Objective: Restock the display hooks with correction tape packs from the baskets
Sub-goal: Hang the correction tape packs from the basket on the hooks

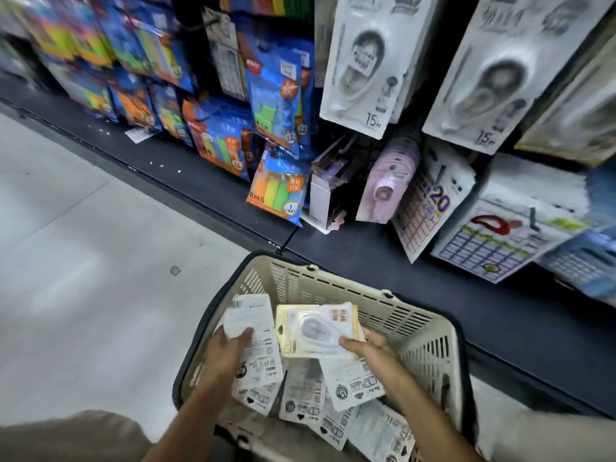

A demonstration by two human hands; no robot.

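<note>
I have both hands down in the cream basket (430, 331), which sits on the floor against the dark base shelf (200, 181). My right hand (370, 345) pinches a small stack of yellow-backed correction tape packs (315, 330) by its right edge, thumb on top. My left hand (230, 341) lies on a white 15 m pack (253, 328) turned back-side up; its fingers look fairly straight on the card, though the blur keeps me from telling whether they curl under it. More white packs (353, 381) lie loose and overlapping in the basket bottom.

My worry is the stack: held at one edge only, it could fan out and shed packs as I lift, and the hang holes would then no longer line up for a hook. The two kinds are mixed here too, so I could carry a yellow pack to the hooks of the white 15 m cards (363, 61) above. The hooks themselves are hidden behind the hanging packs, so I judge threading will be partly blind.
</note>
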